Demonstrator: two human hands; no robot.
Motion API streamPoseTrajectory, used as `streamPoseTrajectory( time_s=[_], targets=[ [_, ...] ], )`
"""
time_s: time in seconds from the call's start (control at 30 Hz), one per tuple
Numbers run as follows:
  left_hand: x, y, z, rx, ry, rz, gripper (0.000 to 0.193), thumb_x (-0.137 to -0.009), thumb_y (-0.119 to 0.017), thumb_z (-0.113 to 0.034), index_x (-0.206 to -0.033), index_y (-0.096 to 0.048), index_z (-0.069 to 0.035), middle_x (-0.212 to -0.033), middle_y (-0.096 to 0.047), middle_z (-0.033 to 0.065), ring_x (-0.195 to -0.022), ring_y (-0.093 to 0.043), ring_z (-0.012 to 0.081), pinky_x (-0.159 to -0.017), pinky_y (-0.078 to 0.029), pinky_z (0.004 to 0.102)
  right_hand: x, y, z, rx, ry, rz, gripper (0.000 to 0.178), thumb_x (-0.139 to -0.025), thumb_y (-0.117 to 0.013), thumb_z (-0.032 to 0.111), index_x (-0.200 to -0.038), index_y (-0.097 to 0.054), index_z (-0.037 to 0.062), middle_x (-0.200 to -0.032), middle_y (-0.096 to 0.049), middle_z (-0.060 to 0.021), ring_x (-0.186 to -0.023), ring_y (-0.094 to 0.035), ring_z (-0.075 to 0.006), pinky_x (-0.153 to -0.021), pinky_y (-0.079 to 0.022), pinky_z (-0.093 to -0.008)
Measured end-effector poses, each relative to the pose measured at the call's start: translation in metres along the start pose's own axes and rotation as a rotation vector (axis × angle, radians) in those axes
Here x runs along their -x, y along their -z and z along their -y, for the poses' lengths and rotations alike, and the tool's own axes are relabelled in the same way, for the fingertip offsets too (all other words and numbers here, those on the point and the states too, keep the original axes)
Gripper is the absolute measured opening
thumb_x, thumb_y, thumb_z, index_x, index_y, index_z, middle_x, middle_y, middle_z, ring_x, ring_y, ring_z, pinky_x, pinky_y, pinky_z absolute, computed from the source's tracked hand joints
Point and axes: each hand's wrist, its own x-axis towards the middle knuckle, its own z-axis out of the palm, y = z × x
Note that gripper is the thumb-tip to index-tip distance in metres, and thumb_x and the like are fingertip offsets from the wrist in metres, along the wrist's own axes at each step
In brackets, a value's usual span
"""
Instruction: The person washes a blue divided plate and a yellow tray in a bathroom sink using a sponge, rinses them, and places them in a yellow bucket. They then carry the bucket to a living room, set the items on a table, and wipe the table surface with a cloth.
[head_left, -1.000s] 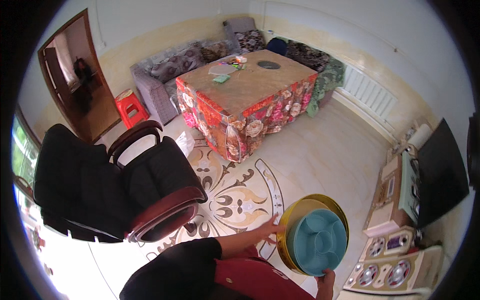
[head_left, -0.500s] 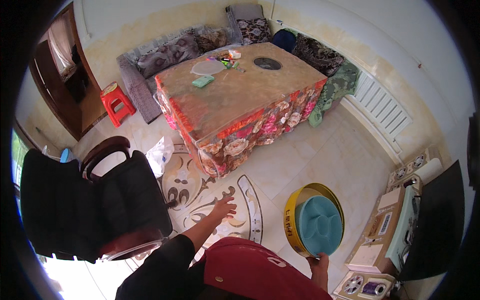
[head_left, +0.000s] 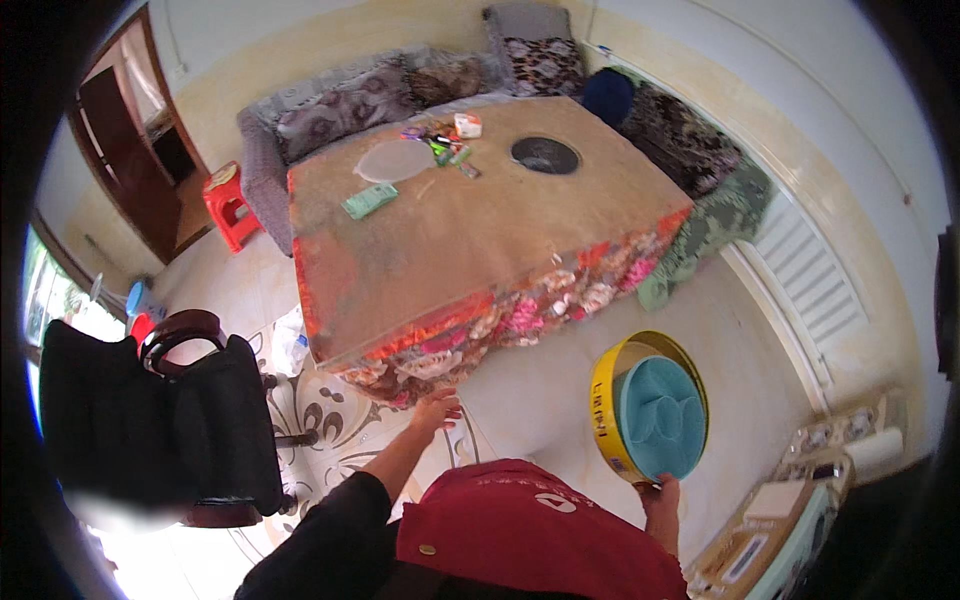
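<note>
One tin [head_left: 609, 425] with tray [head_left: 662, 415] is gripped by the right hand [head_left: 657, 493] at five o'clock, left hand [head_left: 436, 409] loosely spread at seven.

Dark characters [head_left: 601, 410] on yellow tin [head_left: 615, 447]

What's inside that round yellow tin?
A blue divided tray sits in the mouth of the yellow tin; the right hand grips their lower edge. Anything behind the tray is covered, so I can't see it.

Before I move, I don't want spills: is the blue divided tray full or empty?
It looks empty: the blue divided tray shows only bare compartments, with the right hand at its lower edge.
</note>
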Motion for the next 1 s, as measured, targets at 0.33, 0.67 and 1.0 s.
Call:
streamPoseTrajectory(
  time_s=[0.33, 0.67, 1.0],
  targets=[
    [-0.148, -0.085, -0.118, -0.227, -0.36, -0.107, 0.041, -0.076, -0.057, -0.018, -0.111, -0.058, 0.003, -0.071, -0.061, 0.0053, -0.066, -0.058, 0.0122, -0.058, -0.047, 0.0282, -0.207, -0.194, 0.12, 0.289, -0.275, 0.208, 0.049, -0.081, -0.044, 0.024, -0.12, -0.037, -0.0044, -0.098, -0.056, -0.0222, -0.077, -0.06, -0.0361, -0.059, -0.049, -0.0359],
    [-0.392, -0.162, -0.283, -0.712, -0.565, -0.317, 0.037, -0.078, -0.053, -0.022, -0.114, -0.058, -0.013, -0.101, -0.061, 0.0143, -0.093, -0.059, 0.0311, -0.078, -0.047, 0.0396, -0.311, -0.349, 0.154, 0.435, -0.128, -0.001, 0.044, -0.069, -0.048, 0.012, -0.11, -0.041, -0.0022, -0.084, -0.057, -0.0193, -0.059, -0.056, -0.0306, -0.046, -0.046, -0.0335],
    [-0.563, -0.225, -0.387, -0.932, -0.642, -0.4, 0.045, -0.078, -0.058, -0.026, -0.12, -0.052, -0.01, -0.121, -0.05, 0.0152, -0.111, -0.049, 0.0313, -0.092, -0.042, 0.0405, -0.455, -0.491, 0.214, 0.707, 0.033, 0.127, 0.042, -0.07, -0.049, 0.011, -0.106, -0.044, -0.01, -0.086, -0.058, -0.0191, -0.061, -0.06, -0.03, -0.046, -0.052, -0.0343]
  ],
)
